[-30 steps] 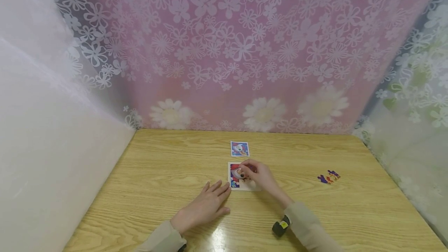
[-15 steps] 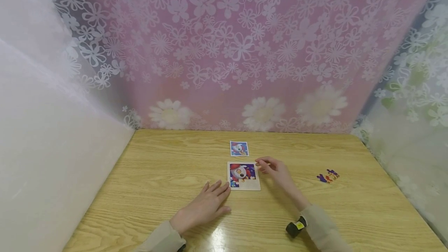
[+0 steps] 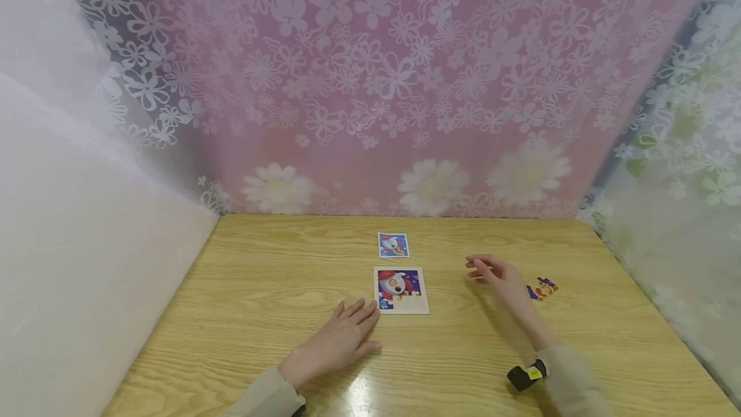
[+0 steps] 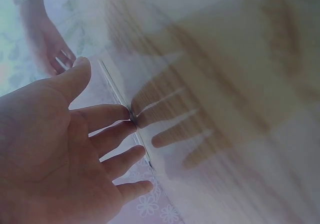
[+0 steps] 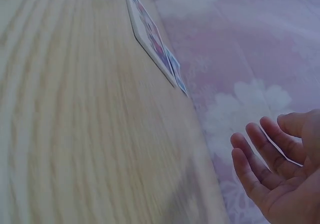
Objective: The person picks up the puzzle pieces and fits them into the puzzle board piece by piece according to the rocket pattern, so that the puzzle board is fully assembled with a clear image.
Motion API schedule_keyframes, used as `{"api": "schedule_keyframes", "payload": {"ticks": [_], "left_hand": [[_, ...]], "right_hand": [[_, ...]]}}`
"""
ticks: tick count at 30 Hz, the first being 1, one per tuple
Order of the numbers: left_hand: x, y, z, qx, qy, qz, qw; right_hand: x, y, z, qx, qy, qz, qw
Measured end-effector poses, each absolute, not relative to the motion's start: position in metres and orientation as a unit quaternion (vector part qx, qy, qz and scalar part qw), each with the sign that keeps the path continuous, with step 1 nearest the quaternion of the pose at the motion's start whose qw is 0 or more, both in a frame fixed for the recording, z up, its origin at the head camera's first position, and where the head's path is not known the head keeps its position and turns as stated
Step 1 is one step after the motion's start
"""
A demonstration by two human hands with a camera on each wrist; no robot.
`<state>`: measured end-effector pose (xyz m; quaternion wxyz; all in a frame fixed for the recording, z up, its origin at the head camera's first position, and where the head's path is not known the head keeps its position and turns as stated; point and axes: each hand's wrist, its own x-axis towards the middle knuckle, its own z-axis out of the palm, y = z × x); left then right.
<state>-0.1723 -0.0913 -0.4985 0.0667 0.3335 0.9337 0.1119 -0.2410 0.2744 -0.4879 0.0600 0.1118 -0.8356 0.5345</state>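
A square jigsaw puzzle in a white tray (image 3: 425, 304) lies on the table; its picture shows a white-faced cartoon figure, with a bare white patch at the lower right. My left hand (image 3: 338, 343) lies with fingers spread, fingertips touching the tray's lower left edge. To the right of the tray my right hand (image 3: 500, 282) is over the table, its fingers loosely bent and holding nothing, as the right wrist view of this hand (image 5: 280, 169) also shows. Several loose puzzle pieces (image 3: 541, 289) lie just beyond it, partly hidden by the hand.
Behind the tray lies a small picture card (image 3: 393, 245) with a similar figure. The wood-grain table (image 3: 278, 262) meets a pink flowered curtain (image 3: 359, 82) at the back. A pale wall (image 3: 87, 224) stands at the left.
My right hand has moved from over the puzzle tray to the right, close to the loose pieces, uncovering the puzzle. The left hand has stayed at the tray's edge.
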Motion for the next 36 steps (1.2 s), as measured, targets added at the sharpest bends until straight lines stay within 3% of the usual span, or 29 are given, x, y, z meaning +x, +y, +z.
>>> {"api": "schedule_keyframes", "payload": {"ticks": [17,36], "left_hand": [[-0.169,-0.091,-0.493,0.338,0.932,0.112,0.060],[-0.170,-0.091,-0.494,0.330,0.935,0.112,0.070]], "right_hand": [[-0.221,0.355,-0.482,0.064,-0.915,0.377,0.126],[-0.223,0.381,-0.495,0.068,-0.976,0.198,0.052]]}}
